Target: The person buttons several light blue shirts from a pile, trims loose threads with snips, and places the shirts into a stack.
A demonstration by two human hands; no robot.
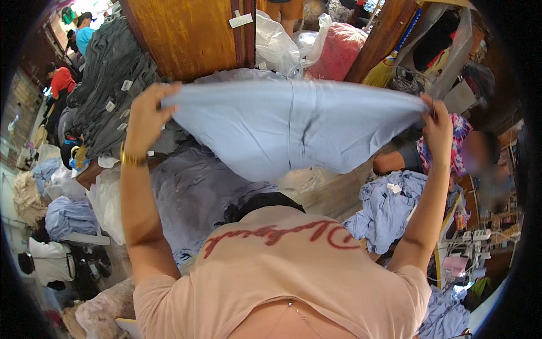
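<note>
Cloth piece (243,124), pale blue with a centre seam, hangs in the air ahead of the chest, left hand (151,116) and right hand (437,121) pinching opposite upper corners, fingers narrowed on the fabric. Wide-apart grip likely keeps the top edge taut and the rest spread; dark-grey garments (107,79) heap far left, light-blue garments (389,209) right, probably set aside for working room.

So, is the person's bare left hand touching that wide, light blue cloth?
Touching. The head view shows the left hand pinching the light blue cloth at its upper left corner.
</note>
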